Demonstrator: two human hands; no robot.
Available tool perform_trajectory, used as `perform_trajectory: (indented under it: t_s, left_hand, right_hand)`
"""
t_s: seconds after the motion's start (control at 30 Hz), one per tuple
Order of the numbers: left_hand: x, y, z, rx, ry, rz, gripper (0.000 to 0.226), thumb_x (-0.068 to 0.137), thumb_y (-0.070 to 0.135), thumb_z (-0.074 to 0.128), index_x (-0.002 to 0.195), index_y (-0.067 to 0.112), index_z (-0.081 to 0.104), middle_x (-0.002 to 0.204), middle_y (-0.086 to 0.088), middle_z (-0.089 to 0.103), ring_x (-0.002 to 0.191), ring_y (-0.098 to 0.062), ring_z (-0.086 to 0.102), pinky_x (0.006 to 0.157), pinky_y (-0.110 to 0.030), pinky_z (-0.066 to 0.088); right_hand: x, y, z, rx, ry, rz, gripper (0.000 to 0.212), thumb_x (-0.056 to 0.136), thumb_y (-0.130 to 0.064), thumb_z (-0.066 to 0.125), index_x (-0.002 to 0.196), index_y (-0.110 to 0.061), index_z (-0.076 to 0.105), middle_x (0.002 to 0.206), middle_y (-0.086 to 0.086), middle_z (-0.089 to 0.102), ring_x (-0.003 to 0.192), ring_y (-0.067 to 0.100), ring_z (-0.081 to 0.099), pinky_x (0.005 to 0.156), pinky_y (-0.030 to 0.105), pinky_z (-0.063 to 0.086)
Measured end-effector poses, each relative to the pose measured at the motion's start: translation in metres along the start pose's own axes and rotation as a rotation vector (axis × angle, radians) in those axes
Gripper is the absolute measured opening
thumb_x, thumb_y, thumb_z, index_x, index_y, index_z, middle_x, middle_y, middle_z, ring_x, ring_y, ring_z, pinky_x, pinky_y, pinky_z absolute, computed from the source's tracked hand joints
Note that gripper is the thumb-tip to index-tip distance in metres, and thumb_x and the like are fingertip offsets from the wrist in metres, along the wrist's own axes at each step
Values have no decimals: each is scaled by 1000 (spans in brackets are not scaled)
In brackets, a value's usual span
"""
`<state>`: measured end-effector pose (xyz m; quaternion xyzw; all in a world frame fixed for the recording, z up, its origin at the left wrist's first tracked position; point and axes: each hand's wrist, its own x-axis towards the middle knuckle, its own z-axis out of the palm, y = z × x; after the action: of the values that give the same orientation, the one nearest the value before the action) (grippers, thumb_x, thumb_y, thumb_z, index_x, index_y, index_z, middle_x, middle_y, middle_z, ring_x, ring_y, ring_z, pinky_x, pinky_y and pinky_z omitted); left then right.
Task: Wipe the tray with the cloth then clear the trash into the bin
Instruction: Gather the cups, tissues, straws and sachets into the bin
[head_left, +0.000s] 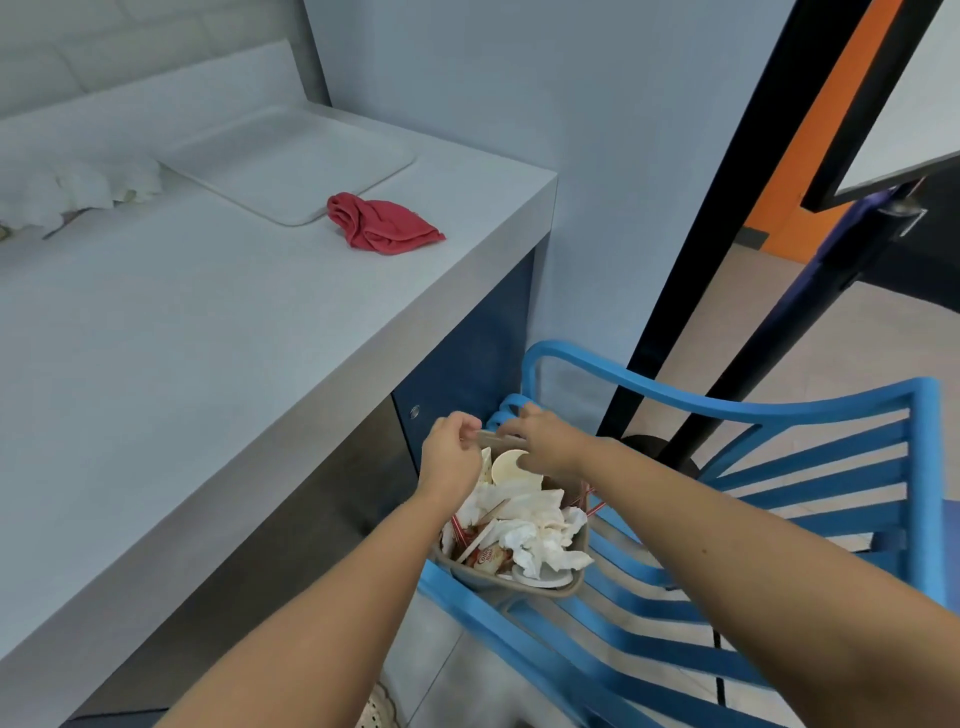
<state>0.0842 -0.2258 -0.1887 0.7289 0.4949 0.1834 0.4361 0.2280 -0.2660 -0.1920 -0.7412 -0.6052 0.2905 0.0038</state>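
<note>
Bin (563, 590), trash-filled, lower centre on blue chair (779, 467); left hand (449, 460) and right hand (545, 441) fingers pinch its far rim. Cloth (382, 226) beside tray (291, 161), upper-left desk (182, 338).

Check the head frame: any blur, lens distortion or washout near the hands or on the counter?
Head view: wide-angle bending shows, the blue chair bows and the black posts lean. Soft, even light with no hard shadows. The pale tray nearly washes into the counter; the red cloth stays crisp. Left hand and right hand at the bin rim look slightly soft.
</note>
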Motion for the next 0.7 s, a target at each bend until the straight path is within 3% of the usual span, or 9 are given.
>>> perform_trajectory:
  t_s: [0.1, 0.27, 0.4, 0.5, 0.57, 0.7]
  left_hand:
    - [7, 19, -12, -4, 32, 44, 24, 89, -5, 45, 104, 7, 60, 101, -5, 55, 85, -10, 50, 67, -7, 38]
    - [17, 57, -41, -44, 97, 111, 22, 94, 4, 44, 110, 11, 57, 98, 0, 55, 86, -10, 51, 76, -19, 40]
    - [27, 80, -79, -78, 174, 172, 25, 94, 10, 43, 117, 18, 49, 80, 9, 48, 68, -5, 48, 57, -16, 42]
    - [36, 87, -115, -135, 252, 185, 26, 93, 7, 46, 118, 14, 47, 77, 8, 44, 67, -5, 45, 54, -7, 40]
    - [41, 88, -141, -131, 295, 197, 28, 92, 7, 48, 120, 11, 47, 80, 4, 45, 72, -10, 46, 63, -16, 40]
    - [55, 73, -198, -76, 329, 161, 38, 90, 9, 52, 126, 13, 43, 109, -7, 44, 90, -18, 46, 74, -24, 37]
  right_hand:
    - [1, -13, -23, -19, 38, -21, 44, 91, -17, 56, 134, -18, 47, 113, 8, 41, 102, 24, 50, 86, 29, 40]
    - [6, -41, -69, -119, 39, -75, 33, 90, -21, 58, 122, -15, 58, 123, 4, 58, 111, 21, 55, 87, 28, 41]
    - [12, -75, -110, -164, 103, -117, 33, 90, -25, 58, 122, -15, 58, 123, 5, 60, 111, 22, 55, 91, 32, 45]
    - [19, -107, -136, -159, 190, -156, 35, 91, -23, 56, 125, -17, 56, 120, 5, 58, 112, 22, 53, 93, 34, 45]
    - [26, -129, -150, -175, 233, -187, 33, 92, -22, 55, 125, -16, 56, 118, 6, 58, 110, 22, 53, 88, 31, 42]
    - [48, -179, -164, -173, 269, -255, 32, 92, -22, 56, 123, -15, 57, 115, 6, 59, 91, 16, 48, 78, 29, 41]
